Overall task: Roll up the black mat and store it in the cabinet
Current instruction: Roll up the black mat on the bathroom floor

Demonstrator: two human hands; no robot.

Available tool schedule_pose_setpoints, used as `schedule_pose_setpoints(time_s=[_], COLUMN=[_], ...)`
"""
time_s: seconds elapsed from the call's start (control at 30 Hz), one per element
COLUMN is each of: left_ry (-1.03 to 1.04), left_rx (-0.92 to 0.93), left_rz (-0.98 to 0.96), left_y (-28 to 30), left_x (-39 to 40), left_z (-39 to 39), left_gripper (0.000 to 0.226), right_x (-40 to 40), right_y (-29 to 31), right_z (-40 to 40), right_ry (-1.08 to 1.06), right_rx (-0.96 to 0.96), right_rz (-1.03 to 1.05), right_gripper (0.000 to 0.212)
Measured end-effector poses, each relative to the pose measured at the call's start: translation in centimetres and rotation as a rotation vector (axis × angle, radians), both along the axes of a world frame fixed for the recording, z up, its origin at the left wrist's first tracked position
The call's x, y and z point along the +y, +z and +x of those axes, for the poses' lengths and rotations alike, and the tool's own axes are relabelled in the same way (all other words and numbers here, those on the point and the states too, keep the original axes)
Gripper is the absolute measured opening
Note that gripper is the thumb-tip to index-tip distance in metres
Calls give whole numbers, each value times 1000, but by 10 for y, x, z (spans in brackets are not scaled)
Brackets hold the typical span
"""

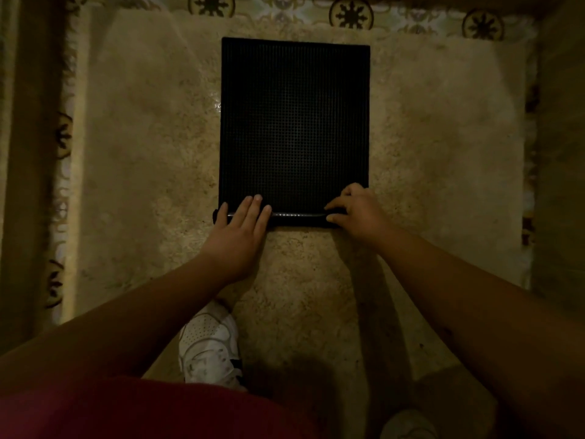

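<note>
The black mat (294,122), rectangular with a fine grid texture, lies flat on a beige floor tile (142,147). Its near edge is curled into a thin roll (297,217). My left hand (240,226) presses flat on the left end of that roll, fingers stretched forward over it. On the right end, my right hand (356,213) has its fingers curled around the rolled edge. No cabinet is in sight.
I stand just behind the mat, with a white shoe (210,343) under my left arm and a second shoe (408,426) at the bottom right. A patterned tile border (351,14) runs along the far side and left. Dark surfaces rise at both sides.
</note>
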State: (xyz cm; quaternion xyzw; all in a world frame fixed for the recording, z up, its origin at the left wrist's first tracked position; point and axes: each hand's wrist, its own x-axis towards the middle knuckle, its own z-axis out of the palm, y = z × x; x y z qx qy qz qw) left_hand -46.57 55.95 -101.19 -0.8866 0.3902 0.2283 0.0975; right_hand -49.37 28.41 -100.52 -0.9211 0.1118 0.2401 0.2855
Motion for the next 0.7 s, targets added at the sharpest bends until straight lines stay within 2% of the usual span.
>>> schedule_pose_setpoints(time_s=[0.07,0.2,0.3,0.37,0.47,0.6,0.7], left_ry=[4,31,43,38,58,68,71], left_rx=[7,24,54,56,60,23,27], left_rz=[1,-37,-48,-56,-88,-106,-97], left_y=[0,-6,-8,-9,-11,-15,-16], left_x=[-2,-4,-4,-3,-3,-5,-6], left_z=[5,16,22,25,27,32,41], left_gripper=[86,91,99,105,106,96,89], right_x=[0,12,20,17,15,15,13], right_y=[4,9,10,8,9,13,14], right_z=[3,-12,-30,-35,-33,-21,-3], right_ry=[-41,46,140,240,269,268,328], right_rx=[-3,-153,-209,-170,-95,-138,-114], right_rz=[-11,-145,-242,-294,-303,-347,-378], right_gripper=[34,20,38,54,63,56,33])
